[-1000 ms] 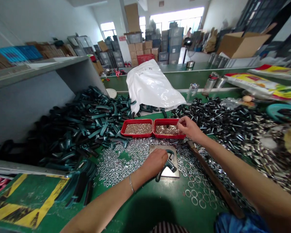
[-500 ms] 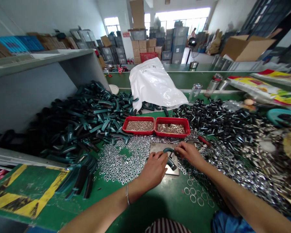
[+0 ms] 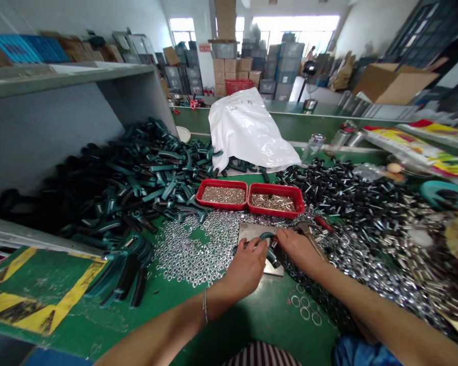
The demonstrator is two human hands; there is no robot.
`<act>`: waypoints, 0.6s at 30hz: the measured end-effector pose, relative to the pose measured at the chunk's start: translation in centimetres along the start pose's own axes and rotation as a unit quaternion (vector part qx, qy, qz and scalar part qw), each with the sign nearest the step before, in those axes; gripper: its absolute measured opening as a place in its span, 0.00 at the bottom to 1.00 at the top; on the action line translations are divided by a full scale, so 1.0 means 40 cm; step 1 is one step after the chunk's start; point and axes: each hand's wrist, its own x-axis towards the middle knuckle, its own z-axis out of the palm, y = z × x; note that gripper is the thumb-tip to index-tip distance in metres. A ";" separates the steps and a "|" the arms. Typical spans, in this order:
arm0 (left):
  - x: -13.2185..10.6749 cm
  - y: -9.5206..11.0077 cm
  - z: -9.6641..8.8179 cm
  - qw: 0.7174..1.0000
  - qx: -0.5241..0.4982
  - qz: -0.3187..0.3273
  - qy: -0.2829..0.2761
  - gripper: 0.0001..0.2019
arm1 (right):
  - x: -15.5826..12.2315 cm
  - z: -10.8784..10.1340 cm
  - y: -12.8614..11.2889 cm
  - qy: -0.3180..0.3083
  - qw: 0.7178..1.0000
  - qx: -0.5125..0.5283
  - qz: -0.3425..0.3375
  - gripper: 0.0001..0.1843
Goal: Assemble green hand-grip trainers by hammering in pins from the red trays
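1. clamp (image 3: 274,255), teal, sits on steel plate (image 3: 252,233) on green counter (image 3: 259,315).
2. hands together on it: left hand (image 3: 246,269) wraps lower side, right hand (image 3: 297,249) pinches top end.
3. red trays (image 3: 275,199) of small metal parts just behind plate.
4. loose washers (image 3: 187,249) beside plate; more teal clamps (image 3: 137,183) heaped left.

A thin silver bangle (image 3: 205,306) circled the left wrist of a worker at the counter, just above the bare left hand (image 3: 244,269). The right hand (image 3: 299,249) and both forearms were bare too, with no ring or glove in sight. A top of dark and pale narrow stripes (image 3: 261,355) showed at the lower edge of the head camera's view, beside crumpled bright blue fabric (image 3: 362,352).
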 end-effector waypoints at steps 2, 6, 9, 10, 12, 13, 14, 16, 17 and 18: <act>-0.003 0.000 0.006 1.000 0.000 -0.007 0.005 0.25 | -0.026 0.012 0.005 0.011 1.000 -0.013 -0.012 0.18; -0.004 0.003 0.016 1.000 0.010 0.003 0.007 0.25 | -0.084 0.041 0.013 0.034 0.998 -0.046 -0.040 0.35; 0.004 0.010 0.014 1.000 0.021 0.006 0.010 0.24 | -0.097 0.042 0.014 0.014 0.996 -0.051 -0.066 0.37; 0.008 0.012 0.009 1.000 0.022 0.003 0.008 0.24 | -0.095 0.037 0.016 0.007 0.997 -0.040 -0.068 0.36; 0.019 0.013 -0.009 1.000 0.007 -0.005 0.000 0.22 | -0.085 0.021 0.028 -0.008 0.997 0.024 -0.075 0.33; 0.025 0.011 -0.021 1.000 -0.013 -0.011 -0.001 0.20 | -0.080 0.011 0.037 -0.008 0.995 0.074 -0.073 0.30; 0.031 0.006 -0.034 0.999 -0.045 -0.018 0.004 0.19 | -0.076 -0.001 0.048 0.002 0.990 0.129 -0.064 0.26; 0.044 -0.011 -0.057 0.987 -0.152 -0.040 0.022 0.20 | -0.073 -0.025 0.070 0.058 0.970 0.236 -0.008 0.21; 0.049 -0.022 -0.064 0.973 -0.222 -0.062 0.026 0.22 | -0.074 -0.036 0.081 0.095 0.954 0.280 0.038 0.20; 0.053 -0.035 -0.066 0.952 -0.290 -0.091 0.023 0.25 | -0.076 -0.046 0.091 0.128 0.936 0.317 0.085 0.20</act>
